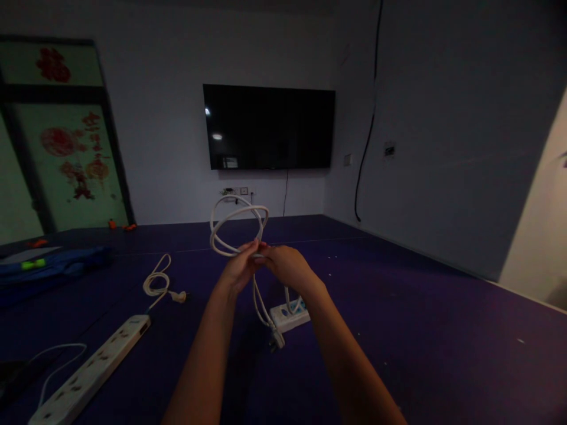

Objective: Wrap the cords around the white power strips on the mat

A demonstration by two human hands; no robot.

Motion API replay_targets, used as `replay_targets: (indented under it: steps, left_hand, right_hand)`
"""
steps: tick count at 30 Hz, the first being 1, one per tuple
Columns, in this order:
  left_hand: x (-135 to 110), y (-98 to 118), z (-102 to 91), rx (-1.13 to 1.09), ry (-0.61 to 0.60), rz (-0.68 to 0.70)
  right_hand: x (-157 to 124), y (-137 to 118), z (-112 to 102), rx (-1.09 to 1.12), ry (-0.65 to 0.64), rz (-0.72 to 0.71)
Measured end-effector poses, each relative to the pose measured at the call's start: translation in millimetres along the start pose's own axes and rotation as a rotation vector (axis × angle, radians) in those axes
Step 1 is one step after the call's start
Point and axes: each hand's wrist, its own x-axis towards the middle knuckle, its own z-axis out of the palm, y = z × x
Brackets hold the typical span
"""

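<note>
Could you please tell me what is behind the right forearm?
Part of a white power strip shows just left of the right forearm, which covers its other end.

The thin, looped cable (248, 207) is plain off-white, and the short rectangular power strip (287, 322) is white with light-blue patches on its top face. The long rectangular power strip (106, 359) is also white, dotted with dark socket slots; its coiled cord (156, 291) is cream. Beneath them spreads a deep purple flat surface (398, 330), crossed by a thin pale line and speckled with white. The wide flat television (272, 130) is black with white glints. Pale-green door panels (31, 124) carry red characters and motifs within dark framing. The crumpled cloth (82, 260) is blue.
</note>
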Motion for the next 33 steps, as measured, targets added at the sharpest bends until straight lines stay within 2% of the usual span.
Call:
replay_targets:
  steps: [4,6,10,13,17,21,24,27,30,33]
  left_hand:
    - [-1,0,2.5,0.001,0.045,0.015]
    - [-1,0,4.0,-0.015,0.075,0.022]
    - [1,-4,4.8,-0.014,0.101,0.01]
    - [3,-8,3.6,0.036,0.094,-0.007]
    - [3,-11,3.5,0.093,0.093,-0.045]
    - [1,-12,5.6,0.115,0.031,-0.064]
    - [1,-14,5.1,0.135,-0.016,-0.053]
    - [1,-17,2.1,0.146,-0.004,-0.006]
    - [-1,-17,-0.5,0.215,0.091,0.015]
    - [-2,-14,-1.3,0.342,0.181,-0.006]
  right_hand:
    - [0,16,4,0.233,-0.025,-0.094]
    - [-1,25,7,0.309,-0.079,-0.082]
    - [-3,36,10,0.168,-0.188,0.123]
    - [0,38,12,0.027,-0.159,0.234]
    - [10,42,21,-0.016,-0.16,0.334]
    - [14,52,37,0.184,-0.038,0.127]
    - [15,60,45,0.367,-0.024,-0.005]
    - [17,66,46,0.356,0.008,-0.126]
    - [21,68,45,0.298,-0.081,-0.181]
    - [24,65,48,0.325,-0.174,-0.166]
